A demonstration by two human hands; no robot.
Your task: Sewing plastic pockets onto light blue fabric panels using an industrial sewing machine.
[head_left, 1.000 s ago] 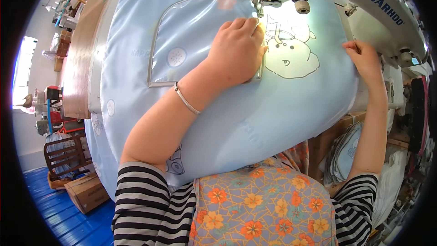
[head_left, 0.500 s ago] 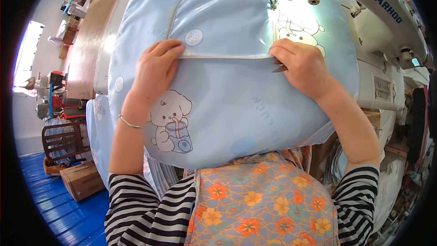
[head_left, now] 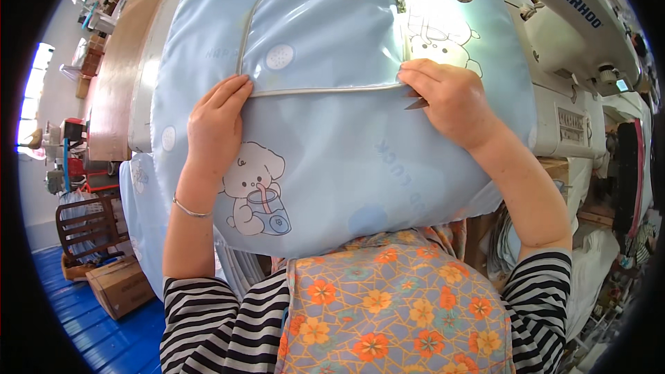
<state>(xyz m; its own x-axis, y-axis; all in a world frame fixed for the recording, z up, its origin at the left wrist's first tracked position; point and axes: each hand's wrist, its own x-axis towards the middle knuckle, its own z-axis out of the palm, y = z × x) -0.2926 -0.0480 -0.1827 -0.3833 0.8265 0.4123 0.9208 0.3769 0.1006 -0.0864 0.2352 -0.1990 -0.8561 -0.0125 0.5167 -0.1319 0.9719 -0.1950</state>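
Light blue fabric [head_left: 325, 166] printed with cartoon puppies lies across the sewing machine bed and hangs toward my lap. On it is a clear plastic panel [head_left: 325, 34] with a pale bound edge. My left hand [head_left: 216, 121] is closed, its fingertips pinching the panel's near left corner. At the near right corner, my right hand [head_left: 450, 104] pinches the same edge. Pointed metal blades [head_left: 415, 103], like thread snips, stick out from under the right palm; their handle is hidden. Just beyond that hand, the sewing machine's needle area [head_left: 400, 0] stands over the panel's right edge.
The white sewing machine arm [head_left: 554, 0] reaches over the fabric from the upper right, its lamp lighting the cloth. A wooden tabletop [head_left: 131, 76] runs along the left. A wooden chair [head_left: 90, 225] and a cardboard box [head_left: 121, 286] stand on the blue floor.
My left hand has slid left and slightly nearer along the bound edge to the panel's corner, the edge now stretched straighter. The whole view has shifted a little; my right hand keeps its pinch.
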